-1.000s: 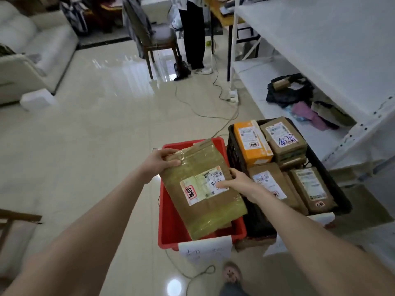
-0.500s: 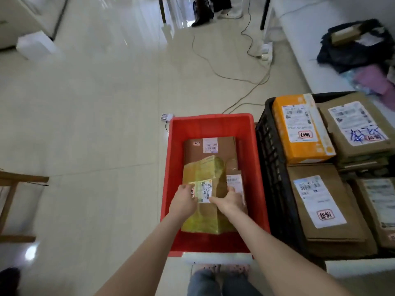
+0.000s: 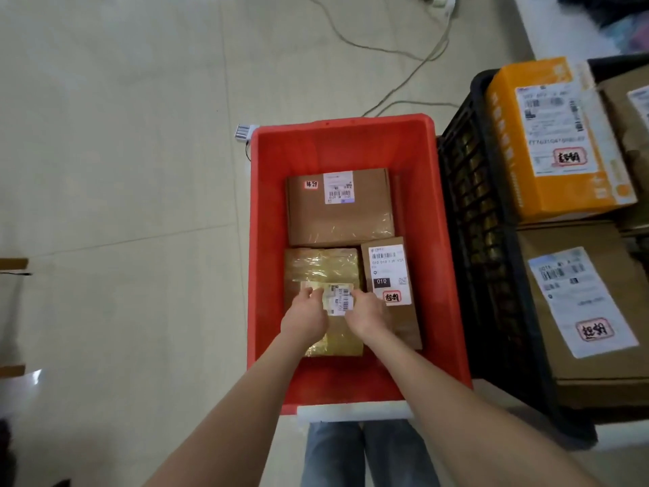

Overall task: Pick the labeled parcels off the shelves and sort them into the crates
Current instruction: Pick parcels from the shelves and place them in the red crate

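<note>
both hands (image 3: 305,316) (image 3: 365,316) cover the near half of the taped parcel (image 3: 325,268) in the red crate (image 3: 267,240); whether the fingers grip or only rest on it cannot be told. its label (image 3: 338,299) is partly hidden and unreadable. the black crate (image 3: 474,212) and its brown parcel (image 3: 579,311) are cut off by the right edge. items at the top right corner are blurred.
</note>
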{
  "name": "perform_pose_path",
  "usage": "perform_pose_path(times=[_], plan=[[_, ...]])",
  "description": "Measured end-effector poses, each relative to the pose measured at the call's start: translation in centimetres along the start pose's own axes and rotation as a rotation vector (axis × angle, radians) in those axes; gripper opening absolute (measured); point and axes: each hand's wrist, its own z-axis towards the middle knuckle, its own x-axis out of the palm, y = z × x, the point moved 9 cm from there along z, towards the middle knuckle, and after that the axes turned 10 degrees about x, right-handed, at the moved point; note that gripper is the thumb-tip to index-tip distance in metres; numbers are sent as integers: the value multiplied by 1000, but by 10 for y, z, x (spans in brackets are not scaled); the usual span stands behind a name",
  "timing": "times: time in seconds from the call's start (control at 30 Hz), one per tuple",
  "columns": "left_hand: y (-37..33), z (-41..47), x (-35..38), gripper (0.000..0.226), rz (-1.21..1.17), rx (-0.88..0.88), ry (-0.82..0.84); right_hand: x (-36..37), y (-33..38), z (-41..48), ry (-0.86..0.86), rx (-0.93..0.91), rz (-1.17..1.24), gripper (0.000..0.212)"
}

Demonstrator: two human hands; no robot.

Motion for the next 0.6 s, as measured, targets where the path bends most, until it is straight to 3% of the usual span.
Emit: perform_pose_path(times=[0.2,0.6], plan=[[-7,-4,6,59,98,5,85,-1,0,-6,-13,-37,-128,59],[-95,-67,-58,61,456,226,69,-86,-34,-99,-171,-5,-50,56]])
